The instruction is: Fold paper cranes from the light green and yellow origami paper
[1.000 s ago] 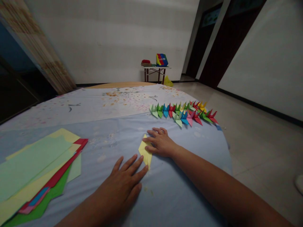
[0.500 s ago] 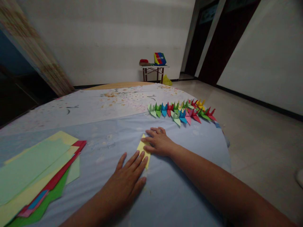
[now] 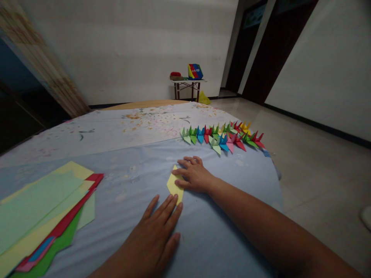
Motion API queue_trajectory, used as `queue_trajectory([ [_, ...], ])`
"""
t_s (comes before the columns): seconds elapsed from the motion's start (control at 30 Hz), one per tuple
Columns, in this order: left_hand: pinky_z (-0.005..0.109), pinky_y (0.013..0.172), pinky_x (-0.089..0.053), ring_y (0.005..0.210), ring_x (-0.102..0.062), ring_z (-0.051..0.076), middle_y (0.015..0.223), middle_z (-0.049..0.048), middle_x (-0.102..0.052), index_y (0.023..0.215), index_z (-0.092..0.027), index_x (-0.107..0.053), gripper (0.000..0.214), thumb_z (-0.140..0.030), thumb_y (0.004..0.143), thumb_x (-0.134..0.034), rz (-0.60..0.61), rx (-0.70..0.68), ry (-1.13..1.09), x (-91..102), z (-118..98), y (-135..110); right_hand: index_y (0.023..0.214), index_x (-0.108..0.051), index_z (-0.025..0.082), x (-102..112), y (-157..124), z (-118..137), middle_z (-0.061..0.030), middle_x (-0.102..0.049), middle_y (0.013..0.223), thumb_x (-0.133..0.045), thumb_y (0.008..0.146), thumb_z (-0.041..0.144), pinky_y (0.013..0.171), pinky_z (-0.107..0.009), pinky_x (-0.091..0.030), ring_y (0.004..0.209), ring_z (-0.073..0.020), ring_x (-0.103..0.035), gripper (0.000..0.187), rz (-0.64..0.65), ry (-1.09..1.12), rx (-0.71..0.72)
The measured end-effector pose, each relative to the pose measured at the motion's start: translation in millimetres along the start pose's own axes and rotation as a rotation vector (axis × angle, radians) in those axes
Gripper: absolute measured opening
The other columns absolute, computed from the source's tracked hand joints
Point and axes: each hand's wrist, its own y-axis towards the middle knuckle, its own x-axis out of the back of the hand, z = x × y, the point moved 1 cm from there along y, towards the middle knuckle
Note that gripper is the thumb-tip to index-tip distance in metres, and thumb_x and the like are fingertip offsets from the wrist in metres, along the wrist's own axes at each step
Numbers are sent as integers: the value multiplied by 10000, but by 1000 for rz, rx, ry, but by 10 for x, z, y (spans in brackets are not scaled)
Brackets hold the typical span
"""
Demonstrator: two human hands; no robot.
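Note:
A small folded piece of yellow paper (image 3: 173,186) lies flat on the blue tablecloth (image 3: 214,231), pointed at its far end. My right hand (image 3: 194,174) rests over its right side, fingers spread, covering part of that edge. From the near side, my left hand (image 3: 162,224) reaches in with fingers stretched out, the fingertips touching the paper's lower end. Both hands are open and press on the paper without gripping it. Beyond my right hand stand rows of folded paper cranes (image 3: 216,144) in green, blue, red, pink and yellow.
Loose coloured paper sheets (image 3: 43,200) are piled at the left. A white flowered cloth (image 3: 110,125) covers the far part of the table. Against the wall, a small side table (image 3: 188,82) holds a colourful bag (image 3: 195,72). The table's rounded edge is on the right.
My left hand has slid down toward me along the yellow paper, uncovering more of its left side. My right hand has stayed in nearly the same place.

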Motion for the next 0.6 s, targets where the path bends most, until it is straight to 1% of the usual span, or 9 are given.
queue_trajectory([
  [0.13, 429, 1063, -269, 1295, -335, 231, 1412, 75, -343, 1391, -218, -267, 497, -347, 917, -347, -34, -28, 4, 97, -95, -12, 1209, -527, 345, -1, -2, 3, -78, -401, 1372, -437, 834, 546, 1003, -514, -114, 1282, -298, -271, 435, -1, 8, 2],
  [0.2, 410, 1049, -301, 1276, -370, 232, 1390, 69, -382, 1376, -217, -310, 494, -362, 907, -366, -40, -27, -4, 158, -146, -21, 1211, -526, 343, 3, -2, 5, -75, -400, 1373, -438, 834, 544, 1006, -512, -108, 1284, -297, -265, 436, 5, 13, 0],
  [0.37, 361, 1021, -349, 1221, -449, 216, 1341, 42, -461, 1368, -238, -327, 519, -385, 879, -415, -34, -56, -69, 310, -249, -51, 1218, -520, 346, 9, 3, 9, -65, -387, 1384, -440, 833, 546, 1010, -510, -97, 1288, -295, -251, 441, 25, 15, -15],
  [0.47, 335, 1022, -348, 1173, -498, 196, 1296, 16, -524, 1367, -259, -332, 517, -403, 878, -419, -71, -89, -78, 338, -277, -44, 1222, -514, 350, 9, 5, 11, -70, -384, 1386, -433, 834, 549, 1008, -514, -102, 1289, -297, -254, 443, 34, 13, -14],
  [0.53, 358, 1032, -333, 1165, -500, 199, 1280, 11, -547, 1359, -259, -348, 508, -410, 880, -415, -116, -48, -50, 299, -258, -20, 1223, -512, 351, 11, 4, 11, -74, -387, 1383, -424, 837, 550, 1007, -515, -105, 1290, -296, -257, 443, 31, 12, -10],
  [0.6, 424, 1034, -312, 1195, -466, 232, 1300, 46, -529, 1346, -230, -375, 511, -436, 880, -405, -155, 66, 27, 214, -206, 13, 1222, -512, 351, 13, 2, 9, -76, -391, 1379, -421, 838, 551, 1007, -515, -107, 1290, -296, -259, 443, 25, 10, -5],
])
